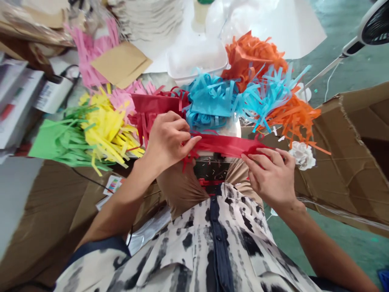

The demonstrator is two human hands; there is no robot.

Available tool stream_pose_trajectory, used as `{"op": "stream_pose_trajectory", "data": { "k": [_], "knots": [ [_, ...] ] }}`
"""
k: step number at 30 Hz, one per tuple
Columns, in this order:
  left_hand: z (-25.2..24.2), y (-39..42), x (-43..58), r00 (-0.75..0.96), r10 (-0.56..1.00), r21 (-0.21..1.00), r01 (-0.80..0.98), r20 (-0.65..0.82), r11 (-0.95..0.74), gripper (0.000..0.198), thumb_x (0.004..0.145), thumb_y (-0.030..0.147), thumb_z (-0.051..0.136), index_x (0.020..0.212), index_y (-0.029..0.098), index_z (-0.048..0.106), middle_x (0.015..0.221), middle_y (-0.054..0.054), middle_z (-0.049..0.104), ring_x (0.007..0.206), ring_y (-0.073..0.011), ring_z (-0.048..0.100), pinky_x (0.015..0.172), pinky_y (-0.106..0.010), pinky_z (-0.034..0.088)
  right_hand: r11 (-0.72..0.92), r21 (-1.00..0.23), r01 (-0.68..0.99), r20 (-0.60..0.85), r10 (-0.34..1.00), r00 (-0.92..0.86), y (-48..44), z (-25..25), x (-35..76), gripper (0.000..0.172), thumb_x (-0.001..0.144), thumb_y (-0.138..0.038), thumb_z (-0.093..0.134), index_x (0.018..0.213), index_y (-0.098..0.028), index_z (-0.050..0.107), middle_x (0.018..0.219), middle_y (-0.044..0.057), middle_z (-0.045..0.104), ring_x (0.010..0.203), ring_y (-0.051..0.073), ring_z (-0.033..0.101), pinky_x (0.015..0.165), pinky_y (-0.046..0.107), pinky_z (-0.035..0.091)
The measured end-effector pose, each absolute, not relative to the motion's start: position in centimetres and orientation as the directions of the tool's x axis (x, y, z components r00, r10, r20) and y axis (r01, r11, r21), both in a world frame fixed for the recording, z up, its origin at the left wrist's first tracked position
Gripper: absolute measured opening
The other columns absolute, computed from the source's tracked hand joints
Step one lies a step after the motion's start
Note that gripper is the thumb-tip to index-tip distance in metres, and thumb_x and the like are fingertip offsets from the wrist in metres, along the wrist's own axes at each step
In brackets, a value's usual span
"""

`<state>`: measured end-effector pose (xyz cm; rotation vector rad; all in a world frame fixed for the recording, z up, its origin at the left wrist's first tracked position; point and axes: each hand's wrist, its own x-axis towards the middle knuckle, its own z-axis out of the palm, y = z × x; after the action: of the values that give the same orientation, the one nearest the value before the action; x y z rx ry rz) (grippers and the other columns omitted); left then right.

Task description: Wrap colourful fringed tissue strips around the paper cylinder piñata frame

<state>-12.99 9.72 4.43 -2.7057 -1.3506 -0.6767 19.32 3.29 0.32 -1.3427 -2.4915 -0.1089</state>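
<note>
A long strip of red fringed tissue paper point(226, 144) stretches between my two hands above my lap. My left hand point(168, 138) is closed, pinching the strip's left end, where cut red fringes hang down. My right hand point(272, 174) pinches the strip's right end with thumb and fingers pressed together. More red fringed paper point(152, 106) lies on the table just behind my left hand.
Piles of fringed paper cover the table: green point(57, 142), yellow point(106, 129), pink point(91, 48), blue point(219, 101) and orange point(252, 56). A white tray point(194, 61) sits behind them. An open cardboard box point(352, 158) stands at right, a fan point(373, 24) top right.
</note>
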Motion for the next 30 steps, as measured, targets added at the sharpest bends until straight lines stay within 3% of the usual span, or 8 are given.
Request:
{"op": "stream_pose_trajectory", "data": {
  "k": [3, 4, 6, 7, 10, 16, 24, 30],
  "knots": [
    [4.4, 8.5, -9.5, 0.567, 0.623, 0.075, 0.704, 0.538, -0.706, 0.031, 0.1, 0.043, 0.07, 0.079, 0.021, 0.075, 0.097, -0.004, 0.078, 0.1, -0.0244, 0.066, 0.095, -0.046, 0.053, 0.571, -0.075, 0.818, 0.282, 0.799, -0.532, 3.8, 0.5, 19.3, 0.029, 0.097, -0.022, 0.065, 0.124, -0.026, 0.074, 0.116, 0.002, 0.081, 0.123, 0.029, 0.064, 0.111, 0.051, 0.031],
    [4.0, 8.0, -8.1, 0.639, 0.576, 0.1, 0.621, 0.51, -0.777, 0.023, 0.101, 0.041, 0.068, 0.096, 0.021, 0.078, 0.104, -0.004, 0.079, 0.106, -0.0236, 0.067, 0.098, -0.043, 0.055, 0.576, -0.072, 0.814, 0.277, 0.796, -0.538, 4.0, 0.6, 19.4, 0.027, 0.097, -0.022, 0.064, 0.122, -0.026, 0.074, 0.115, 0.003, 0.081, 0.123, 0.029, 0.064, 0.111, 0.051, 0.032],
    [2.5, 7.2, -5.6, 0.711, 0.55, 0.123, 0.559, 0.439, -0.82, 0.031, 0.103, 0.038, 0.065, 0.123, 0.015, 0.074, 0.124, -0.009, 0.078, 0.121, -0.0245, 0.067, 0.11, -0.042, 0.055, 0.586, -0.082, 0.806, 0.267, 0.792, -0.549, 4.5, 0.8, 19.7, 0.022, 0.098, -0.021, 0.063, 0.116, -0.025, 0.075, 0.116, 0.003, 0.081, 0.121, 0.028, 0.065, 0.109, 0.05, 0.033],
    [1.7, 6.9, -4.8, 0.72, 0.561, 0.124, 0.565, 0.408, -0.816, 0.036, 0.104, 0.036, 0.064, 0.129, 0.011, 0.071, 0.13, -0.013, 0.076, 0.125, -0.0258, 0.067, 0.112, -0.042, 0.055, 0.589, -0.092, 0.803, 0.261, 0.792, -0.551, 4.7, 0.9, 19.9, 0.021, 0.097, -0.021, 0.062, 0.113, -0.025, 0.076, 0.116, 0.003, 0.081, 0.12, 0.028, 0.066, 0.108, 0.049, 0.033],
    [0.0, 6.6, -4.2, 0.697, 0.616, 0.165, 0.603, 0.367, -0.781, 0.034, 0.105, 0.028, 0.061, 0.128, 0.005, 0.07, 0.129, -0.016, 0.075, 0.123, -0.0266, 0.068, 0.11, -0.039, 0.058, 0.558, -0.107, 0.823, 0.265, 0.814, -0.517, 5.2, 1.4, 20.6, 0.018, 0.097, -0.021, 0.062, 0.107, -0.024, 0.076, 0.112, 0.004, 0.081, 0.118, 0.029, 0.067, 0.106, 0.05, 0.033],
    [0.3, 8.4, -6.1, 0.661, 0.679, 0.377, 0.568, 0.321, -0.731, 0.024, 0.103, 0.013, 0.057, 0.122, 0.014, 0.072, 0.123, -0.012, 0.076, 0.113, -0.0244, 0.068, 0.098, -0.041, 0.062, 0.548, -0.117, 0.828, 0.32, 0.81, -0.491, 5.4, 1.5, 19.8, 0.02, 0.095, -0.025, 0.065, 0.11, -0.024, 0.077, 0.112, 0.004, 0.082, 0.117, 0.03, 0.067, 0.107, 0.051, 0.032],
    [0.9, 10.0, -5.9, 0.721, 0.645, 0.394, 0.532, 0.253, -0.75, 0.029, 0.088, 0.007, 0.06, 0.112, 0.014, 0.074, 0.118, -0.014, 0.074, 0.106, -0.0267, 0.064, 0.097, -0.045, 0.059, 0.571, -0.062, 0.819, 0.319, 0.789, -0.526, 6.0, 1.2, 19.2, 0.022, 0.093, -0.024, 0.066, 0.111, -0.022, 0.076, 0.115, 0.006, 0.079, 0.116, 0.03, 0.065, 0.108, 0.051, 0.032],
    [0.9, 10.2, -6.4, 0.719, 0.639, 0.456, 0.488, 0.273, -0.744, 0.04, 0.079, 0.002, 0.058, 0.114, 0.015, 0.073, 0.119, -0.013, 0.075, 0.106, -0.0265, 0.066, 0.097, -0.045, 0.058, 0.659, -0.007, 0.752, 0.352, 0.706, -0.615, 5.0, 0.9, 19.8, 0.021, 0.093, -0.024, 0.068, 0.111, -0.026, 0.078, 0.109, -0.001, 0.082, 0.108, 0.025, 0.067, 0.112, 0.05, 0.032]
  ]
}}
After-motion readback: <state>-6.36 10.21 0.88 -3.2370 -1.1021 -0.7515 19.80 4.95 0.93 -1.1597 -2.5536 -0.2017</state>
